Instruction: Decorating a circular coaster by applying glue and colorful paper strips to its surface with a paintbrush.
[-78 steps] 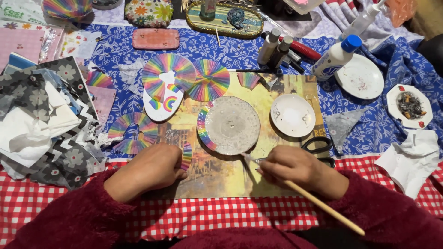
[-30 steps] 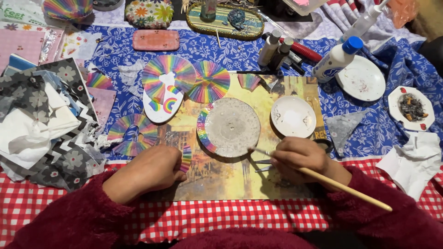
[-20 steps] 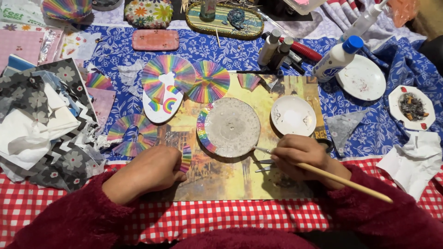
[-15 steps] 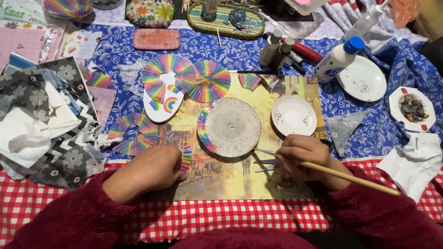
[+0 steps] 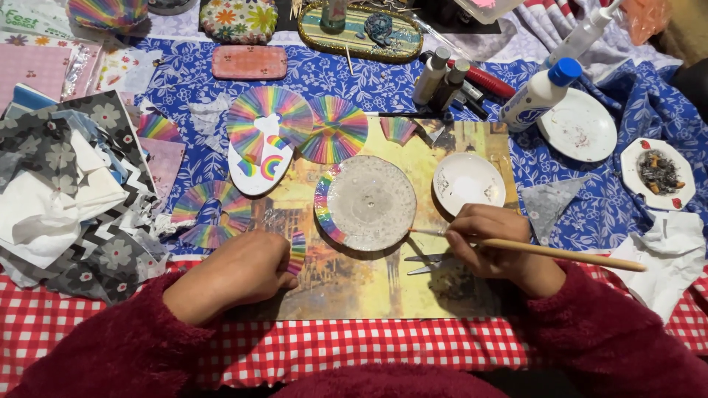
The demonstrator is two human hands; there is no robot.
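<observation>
Your right hand (image 5: 493, 243) grips the wooden brush (image 5: 546, 250), tip now brought up to the round disc (image 5: 366, 202); your left hand (image 5: 240, 269) still pinches the rainbow strip (image 5: 296, 253).

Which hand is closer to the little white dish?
Right. The right hand sits just below the small white dish, holding a brush. The left hand is far off, beyond the round disc.

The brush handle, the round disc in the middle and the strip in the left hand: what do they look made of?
Brush handle: pale, matt, likely bare wood, held by the right hand. Round disc: greyish and speckled, possibly glue-coated card or plastic; unclear. Rainbow strip, at the left hand: thin printed paper, going by its flat striped face.
</observation>
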